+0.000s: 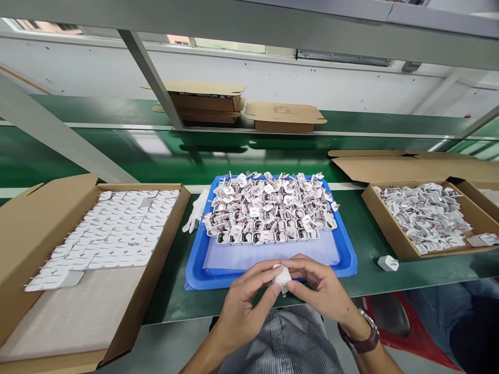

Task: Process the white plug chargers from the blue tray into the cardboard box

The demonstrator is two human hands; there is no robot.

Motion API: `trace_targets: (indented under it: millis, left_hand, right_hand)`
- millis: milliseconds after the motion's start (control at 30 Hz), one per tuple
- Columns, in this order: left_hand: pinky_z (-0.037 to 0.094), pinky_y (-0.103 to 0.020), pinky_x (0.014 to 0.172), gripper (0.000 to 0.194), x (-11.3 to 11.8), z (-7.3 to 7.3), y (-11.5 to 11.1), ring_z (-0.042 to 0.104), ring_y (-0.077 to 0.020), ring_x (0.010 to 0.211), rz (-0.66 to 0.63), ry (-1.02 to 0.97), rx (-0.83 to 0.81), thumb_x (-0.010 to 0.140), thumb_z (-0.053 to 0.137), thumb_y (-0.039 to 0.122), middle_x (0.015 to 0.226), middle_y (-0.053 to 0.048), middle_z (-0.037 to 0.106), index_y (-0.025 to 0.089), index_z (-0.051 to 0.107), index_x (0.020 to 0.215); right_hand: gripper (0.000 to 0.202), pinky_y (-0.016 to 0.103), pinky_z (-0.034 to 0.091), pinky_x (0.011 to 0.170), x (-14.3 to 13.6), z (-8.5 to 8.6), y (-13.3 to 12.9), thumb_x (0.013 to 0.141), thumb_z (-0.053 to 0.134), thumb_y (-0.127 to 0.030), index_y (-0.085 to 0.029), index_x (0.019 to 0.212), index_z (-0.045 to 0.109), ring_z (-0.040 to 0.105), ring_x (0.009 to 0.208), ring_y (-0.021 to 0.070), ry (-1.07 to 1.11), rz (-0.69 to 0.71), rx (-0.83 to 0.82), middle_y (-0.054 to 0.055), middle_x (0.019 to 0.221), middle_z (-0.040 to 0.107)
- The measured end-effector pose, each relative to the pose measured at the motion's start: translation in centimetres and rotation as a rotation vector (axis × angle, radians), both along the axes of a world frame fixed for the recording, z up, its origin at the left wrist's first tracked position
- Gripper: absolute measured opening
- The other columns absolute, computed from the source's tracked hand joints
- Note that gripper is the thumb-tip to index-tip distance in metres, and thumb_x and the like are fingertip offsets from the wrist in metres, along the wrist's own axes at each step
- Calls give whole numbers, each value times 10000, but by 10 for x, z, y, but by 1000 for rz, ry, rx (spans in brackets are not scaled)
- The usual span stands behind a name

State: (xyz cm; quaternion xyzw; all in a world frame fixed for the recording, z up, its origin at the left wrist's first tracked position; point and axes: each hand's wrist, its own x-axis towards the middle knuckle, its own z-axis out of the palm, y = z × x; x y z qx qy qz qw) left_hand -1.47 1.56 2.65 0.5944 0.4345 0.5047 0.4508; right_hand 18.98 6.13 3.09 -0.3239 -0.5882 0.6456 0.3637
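White plastic shows between the two hands: a small plug adapter (282, 278), its metal prongs pointing down toward the wearer. The left hand (249, 293) pinches it from one side and the right hand (320, 284) from the other, fingers curled close around it, just in front of the blue tray (195, 267), whose near rim they partly cover.

Inside the tray, open white casings (268, 208) with loose wires and caps crowd the far part, and a pale sheet (268, 257) shows along the near part. A white glove (196, 210) lies in the narrow gap between the tray and the left carton (166, 252), where rows of white adapters (113, 228) are packed at the far end. On the right, a single adapter (388, 263) lies on the green table (167, 298), between the tray and the right carton (393, 239), which holds a jumbled heap of white parts (427, 215). Beyond, cardboard boxes (286, 118) sit on a shelf (358, 120), with a slanting metal post (150, 78) crossing before the left ones.
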Motion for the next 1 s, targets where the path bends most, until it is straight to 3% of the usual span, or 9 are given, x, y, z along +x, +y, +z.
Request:
trace_targets:
  millis: [200, 367, 467, 667, 867, 1000]
  left_hand:
    - [637, -359, 927, 324, -3, 1, -1, 756, -244, 1094, 27, 50, 107, 970, 664, 137, 1193, -101, 764, 283, 776, 1237]
    - [628, -294, 781, 280, -3, -3, 1, 764, -212, 949, 76, 24, 133, 945, 674, 117, 1095, -91, 752, 265, 786, 1155]
    - [616, -284, 737, 261, -2, -8, 3, 752, -199, 898, 75, -19, 113, 943, 673, 112, 1073, -90, 736, 258, 789, 1125]
    - [631, -322, 773, 233, -5, -21, 7, 746, -233, 986, 77, -126, 38, 965, 679, 148, 1099, -107, 722, 256, 799, 1132]
    - [627, -289, 697, 177, -8, -38, 10, 731, -195, 863, 111, -160, -10, 967, 707, 244, 1117, -113, 707, 229, 805, 1113]
    - [627, -278, 693, 158, -8, -37, 13, 737, -191, 850, 129, -205, -41, 957, 722, 254, 1110, -108, 721, 235, 812, 1085]
  right_hand:
    - [386, 387, 605, 1056, -3, 3, -4, 986, 696, -235, -354, 1353, 707, 716, 1115, 182, 19, 26, 27, 46, 1171, 662]
    - [370, 407, 604, 1054, -6, 4, -3, 984, 698, -241, -317, 1346, 714, 715, 1104, 192, 50, 53, 15, 55, 1165, 663]
    - [379, 399, 589, 1062, -7, 1, -2, 995, 685, -242, -325, 1364, 701, 705, 1121, 191, 35, 73, 11, 55, 1183, 664]
    - [326, 353, 610, 949, -14, -9, 3, 1000, 684, -279, -310, 1322, 724, 698, 1022, 177, -24, 17, 82, 48, 1083, 657]
    - [306, 372, 613, 984, -22, -9, 7, 989, 692, -339, -279, 1289, 715, 733, 1046, 187, -38, 9, 10, 53, 1106, 678]
    - [362, 389, 618, 1000, -24, -11, 10, 977, 706, -360, -283, 1330, 673, 737, 1083, 199, -47, 7, 0, 61, 1156, 722]
